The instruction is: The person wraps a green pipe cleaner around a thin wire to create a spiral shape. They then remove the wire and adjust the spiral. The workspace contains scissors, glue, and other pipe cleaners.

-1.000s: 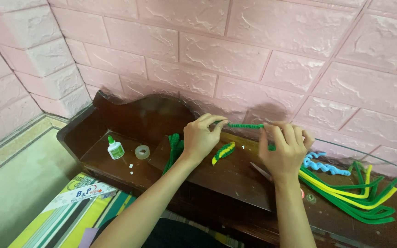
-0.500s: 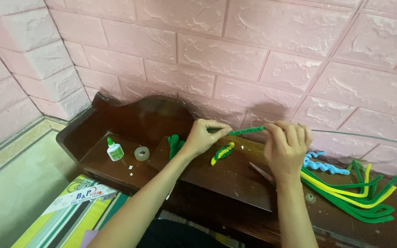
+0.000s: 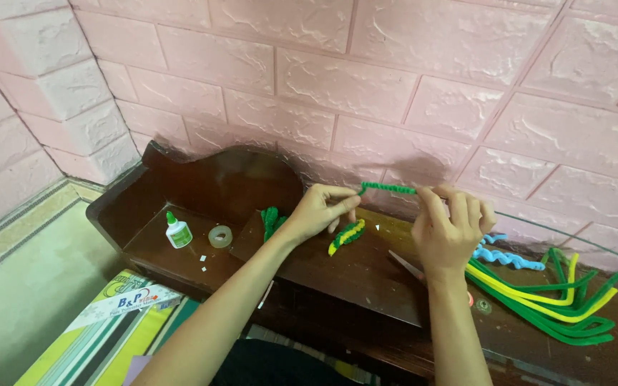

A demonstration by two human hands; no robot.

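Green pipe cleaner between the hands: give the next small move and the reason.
Probably keep twisting the green pipe cleaner: the left hand pinches one end, the right hand the other, it is held above the table, and the visible stretch already looks coiled.

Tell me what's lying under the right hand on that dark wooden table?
Under the right hand a scissor blade pokes out on the table, beside green and yellow pipe cleaners. The scissors' handles are mostly covered by the wrist.

Your left hand [image 3: 317,211] and right hand [image 3: 446,230] are bare, no gloves, rings or watch; both forearms show uncovered, without sleeves.
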